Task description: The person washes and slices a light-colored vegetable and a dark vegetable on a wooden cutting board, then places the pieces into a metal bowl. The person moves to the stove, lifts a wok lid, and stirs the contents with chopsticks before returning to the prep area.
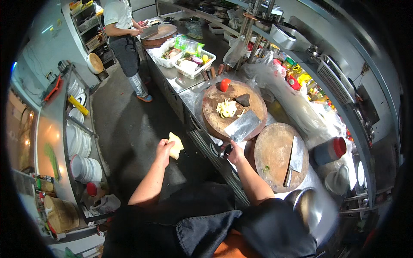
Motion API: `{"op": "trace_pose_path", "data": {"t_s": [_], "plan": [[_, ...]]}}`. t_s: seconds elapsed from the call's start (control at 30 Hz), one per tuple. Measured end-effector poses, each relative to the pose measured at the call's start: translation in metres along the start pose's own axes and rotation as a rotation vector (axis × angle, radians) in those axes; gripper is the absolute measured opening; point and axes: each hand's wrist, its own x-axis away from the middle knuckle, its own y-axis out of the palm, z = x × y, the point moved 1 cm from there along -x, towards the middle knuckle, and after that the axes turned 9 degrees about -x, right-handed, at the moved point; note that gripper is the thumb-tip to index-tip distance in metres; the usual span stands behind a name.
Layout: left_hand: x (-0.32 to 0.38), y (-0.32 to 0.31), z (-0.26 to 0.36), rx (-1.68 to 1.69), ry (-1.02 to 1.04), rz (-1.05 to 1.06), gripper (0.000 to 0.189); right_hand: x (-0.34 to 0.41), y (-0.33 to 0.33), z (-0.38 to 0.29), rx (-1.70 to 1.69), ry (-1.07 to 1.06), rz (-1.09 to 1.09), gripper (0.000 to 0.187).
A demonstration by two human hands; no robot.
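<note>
Over the floor, apart from the counter, my left hand [164, 151] grips a pale yellow piece of vegetable [176, 146] with a ragged edge. My right hand [237, 153] is closed on a cleaver [242, 125], whose broad blade lies over the near edge of a round wooden chopping block [211, 124]. A heap of pale yellow cut strips [226, 108] sits in the middle of that block. Behind it are a red piece of vegetable [225, 84], perhaps tomato or pepper, and a dark flat piece [243, 100] that I cannot identify.
A second block [271, 154] bears another cleaver [296, 154]. White baskets of food [195, 63] stand farther along the counter. A co-worker [124, 42] holds a cleaver at a far block [164, 34]. Stacked plates [77, 142] fill the left shelf. A red-lidded container [329, 150] is rightward.
</note>
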Motion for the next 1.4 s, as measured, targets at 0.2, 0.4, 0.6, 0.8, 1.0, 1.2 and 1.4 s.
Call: {"op": "trace_pose_path", "data": {"t_s": [0.2, 0.4, 0.6, 0.8, 1.0, 1.2, 1.4], "plan": [[-0.063, -0.013, 0.045, 0.165, -0.104, 0.045, 0.02, 0.032, 0.007, -0.012, 0.025, -0.204, -0.005, 0.019], [-0.13, 0.02, 0.052, 0.237, -0.125, -0.101, 0.025, 0.084, 0.014, -0.028, 0.629, -0.623, 0.179, 0.019], [-0.21, 0.091, 0.093, 0.073, -0.024, -0.353, 0.02, 0.097, 0.08, -0.037, 0.828, -0.398, 0.061, 0.028], [-0.241, 0.164, 0.133, -0.762, 0.535, -0.357, 0.022, 0.038, 0.145, -0.013, 0.908, -0.265, 0.096, 0.023], [-0.225, 0.22, 0.077, -1.087, 0.997, -0.748, 0.018, 0.04, 0.126, -0.018, 0.785, -0.358, 0.324, 0.018], [-0.229, 0.182, 0.056, -0.833, 1.145, -0.828, 0.046, 0.052, 0.131, -0.02, 0.805, -0.397, 0.485, 0.029], [-0.245, 0.169, 0.063, -0.788, 1.185, -0.864, 0.027, 0.069, 0.158, -0.017, 1.253, -0.848, 0.474, 0.031]]}}
